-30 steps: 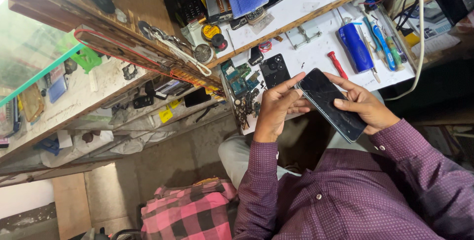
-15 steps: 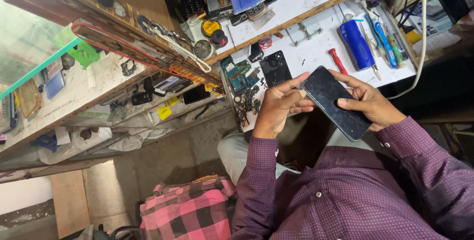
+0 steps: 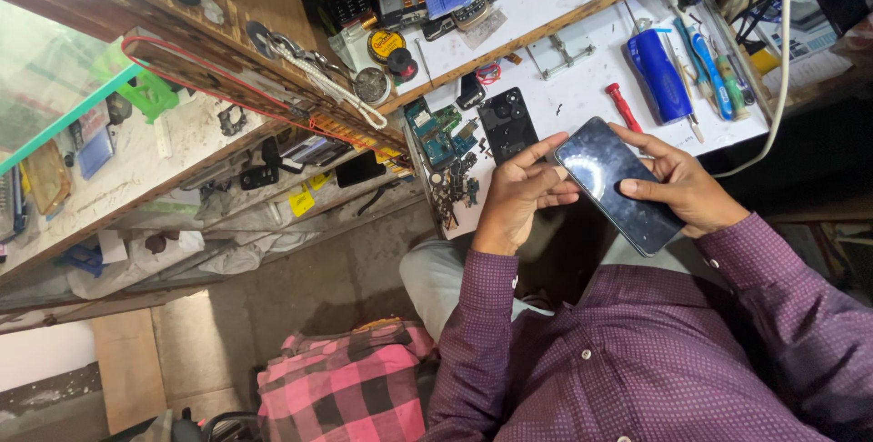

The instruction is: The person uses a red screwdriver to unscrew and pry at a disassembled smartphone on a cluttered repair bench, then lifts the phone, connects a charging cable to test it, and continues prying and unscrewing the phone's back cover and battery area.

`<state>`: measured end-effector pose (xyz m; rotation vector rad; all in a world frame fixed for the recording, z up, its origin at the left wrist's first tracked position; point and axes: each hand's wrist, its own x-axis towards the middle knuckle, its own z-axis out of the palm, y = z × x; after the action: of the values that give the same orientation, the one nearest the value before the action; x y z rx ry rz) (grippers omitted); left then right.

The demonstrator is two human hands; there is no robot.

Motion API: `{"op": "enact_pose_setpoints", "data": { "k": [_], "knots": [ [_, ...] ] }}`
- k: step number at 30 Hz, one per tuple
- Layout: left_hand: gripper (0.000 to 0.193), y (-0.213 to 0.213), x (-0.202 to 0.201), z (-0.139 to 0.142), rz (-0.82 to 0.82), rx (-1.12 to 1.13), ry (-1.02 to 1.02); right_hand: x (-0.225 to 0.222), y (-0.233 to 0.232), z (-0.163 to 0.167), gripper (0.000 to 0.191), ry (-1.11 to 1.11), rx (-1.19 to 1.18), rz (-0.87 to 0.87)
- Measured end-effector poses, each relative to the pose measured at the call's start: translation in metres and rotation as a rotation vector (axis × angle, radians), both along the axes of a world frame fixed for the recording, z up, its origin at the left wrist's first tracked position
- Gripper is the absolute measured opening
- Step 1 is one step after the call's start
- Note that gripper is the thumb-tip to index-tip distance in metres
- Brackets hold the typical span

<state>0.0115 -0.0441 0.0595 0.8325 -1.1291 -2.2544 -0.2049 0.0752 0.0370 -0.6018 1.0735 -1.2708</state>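
Phone repair shop: circuit boards [image 3: 443, 135], screwdrivers [image 3: 714, 60] on bench [image 3: 582, 87].

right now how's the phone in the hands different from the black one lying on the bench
The held phone shows a smooth, glossy dark face; the black phone back on the white bench shows camera holes. The held one is gripped by the left hand and right hand above the lap; the other lies flat, untouched. The held one looks larger. Both are dark and rectangular.

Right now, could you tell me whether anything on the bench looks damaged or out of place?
Yes: beside the black phone back lie a bare green circuit board and small loose parts, scattered to the bench edge. The phone in both hands shows no visible cracks.
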Motion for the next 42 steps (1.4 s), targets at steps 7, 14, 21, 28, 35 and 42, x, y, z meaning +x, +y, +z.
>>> {"op": "enact_pose_setpoints", "data": {
  "k": [7,14,21,28,35,42],
  "knots": [
    [0.039,0.007,-0.004,-0.028,0.019,0.07,0.038,-0.002,0.002,0.003,0.084,0.017,-0.018,-0.008],
    [0.02,0.015,-0.006,-0.044,0.035,0.032,0.037,0.003,0.006,0.001,0.084,-0.013,-0.046,-0.051],
    [0.017,0.028,-0.011,-0.051,0.078,0.057,0.031,0.003,0.005,0.005,0.081,0.03,-0.107,-0.06],
    [0.016,0.046,-0.012,-0.057,0.083,0.082,-0.002,0.004,-0.001,0.009,0.079,0.044,-0.156,-0.065],
    [0.016,0.063,-0.014,-0.068,0.034,0.1,0.031,0.003,-0.009,0.013,0.08,0.073,-0.186,-0.105],
    [0.016,0.069,-0.018,-0.076,-0.005,0.107,0.057,0.003,-0.014,0.016,0.079,0.094,-0.206,-0.121]
  ]
}}
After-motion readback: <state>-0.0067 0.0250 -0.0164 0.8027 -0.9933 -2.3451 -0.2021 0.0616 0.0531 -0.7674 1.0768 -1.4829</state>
